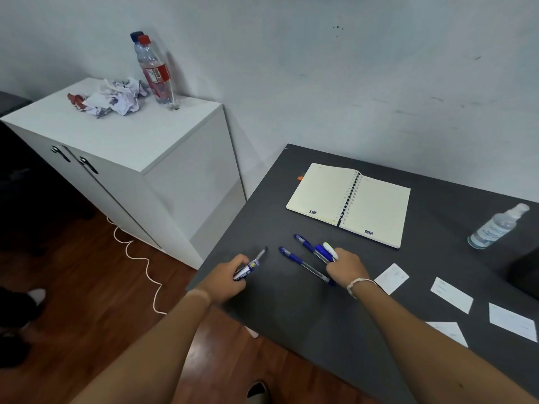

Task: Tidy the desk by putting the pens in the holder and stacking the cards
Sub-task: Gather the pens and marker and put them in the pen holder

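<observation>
The left hand (226,275) sits near the desk's left edge with its fingers curled tight around a pen with a patterned barrel (250,266), whose dark tip points up and away toward the far side of the dark desk (291,310). The thumb lies along the top of the barrel and the other fingers wrap beneath it, so the hand is closed on the pen rather than spread. The right hand (347,268), with a pale cord bracelet (357,284) at its wrist, is bunched into a loose fist over a cluster of pens: a white-and-yellow capped pen (331,250) and a blue capped pen (320,249) stick out from between the thumb and curled fingers, and a blue pen with a clear barrel (306,244) runs beneath them toward the hand. Whether that last pen is actually gripped or only touched cannot be told. A second blue pen with a clear barrel (300,262) lies flat on the desk between the two hands, its near end passing under the right hand's heel. Four white cards lie apart on the desk to the right: one (392,277) just beside the right wrist, another (451,294) farther right, a third (512,321) near the edge of view, and a fourth (449,330) partly hidden by the right forearm. An open spiral notebook (348,204) rests beyond the pens, and a clear spray bottle (495,227) stands well to its right.
</observation>
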`<state>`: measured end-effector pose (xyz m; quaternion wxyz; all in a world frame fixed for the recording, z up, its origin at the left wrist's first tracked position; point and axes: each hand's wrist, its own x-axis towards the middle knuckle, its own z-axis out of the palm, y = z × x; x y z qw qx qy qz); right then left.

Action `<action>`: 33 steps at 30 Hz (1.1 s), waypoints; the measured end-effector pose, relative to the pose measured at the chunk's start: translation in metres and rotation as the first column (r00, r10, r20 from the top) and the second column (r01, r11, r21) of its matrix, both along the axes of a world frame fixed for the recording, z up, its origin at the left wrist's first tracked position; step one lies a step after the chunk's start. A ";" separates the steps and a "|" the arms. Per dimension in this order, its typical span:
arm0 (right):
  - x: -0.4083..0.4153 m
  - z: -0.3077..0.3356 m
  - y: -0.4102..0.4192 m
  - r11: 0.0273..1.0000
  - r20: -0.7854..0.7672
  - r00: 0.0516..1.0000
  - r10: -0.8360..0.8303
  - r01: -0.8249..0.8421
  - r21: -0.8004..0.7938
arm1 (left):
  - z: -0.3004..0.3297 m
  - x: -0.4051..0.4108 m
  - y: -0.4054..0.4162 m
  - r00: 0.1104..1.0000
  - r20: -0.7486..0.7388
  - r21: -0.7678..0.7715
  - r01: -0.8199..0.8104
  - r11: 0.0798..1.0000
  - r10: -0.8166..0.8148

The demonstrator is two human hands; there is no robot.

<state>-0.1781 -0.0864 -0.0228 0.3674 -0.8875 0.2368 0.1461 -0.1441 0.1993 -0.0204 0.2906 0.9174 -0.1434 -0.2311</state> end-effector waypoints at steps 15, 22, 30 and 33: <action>0.003 0.001 0.017 0.980 0.018 0.984 0.180 -0.178 -0.090 | 0.012 0.015 -0.010 0.925 -0.116 -0.257 -0.379 0.889 0.361; 0.006 -0.014 0.038 0.932 0.032 0.953 0.301 -0.286 -0.222 | 0.006 0.012 -0.012 0.901 -0.193 -0.276 -0.430 0.860 0.389; 0.014 -0.017 0.047 0.922 -0.007 0.958 0.285 -0.276 -0.273 | 0.002 0.014 -0.010 0.905 -0.193 -0.281 -0.421 0.862 0.379; 0.016 -0.011 0.041 0.956 0.042 0.982 0.185 -0.170 -0.240 | 0.003 0.016 -0.011 0.905 -0.200 -0.296 -0.420 0.858 0.374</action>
